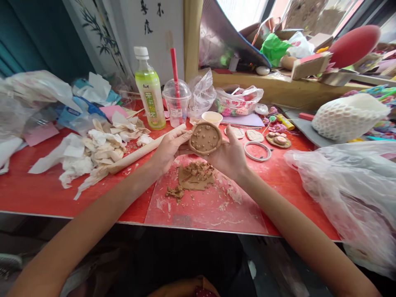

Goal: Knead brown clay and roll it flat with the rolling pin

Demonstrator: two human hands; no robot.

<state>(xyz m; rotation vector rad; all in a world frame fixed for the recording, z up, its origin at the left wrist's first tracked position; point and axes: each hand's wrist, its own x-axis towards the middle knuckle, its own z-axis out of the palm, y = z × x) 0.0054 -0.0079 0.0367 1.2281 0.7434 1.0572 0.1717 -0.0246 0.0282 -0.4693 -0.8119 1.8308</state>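
A round brown clay disc (205, 139) with a raised rim and small bumps is held up over the table, tilted so its face shows. My left hand (173, 145) grips its left edge, thumb near the rim. From the right, my right hand (230, 156) supports the disc underneath, with the thumb raised beside it. Below both hands, a flat piece of brown clay with crumbs (198, 177) lies on a clear work sheet (204, 210) smeared with clay residue.
A long pale roller (136, 154) and crumpled tissues (103, 150) lie left. Behind stand a green drink bottle (150, 90), a plastic cup with a red straw (177, 103) and a paper cup (212, 118). Right are a ring (257, 159), small clay pieces (254, 135) and a plastic bag (349, 185).
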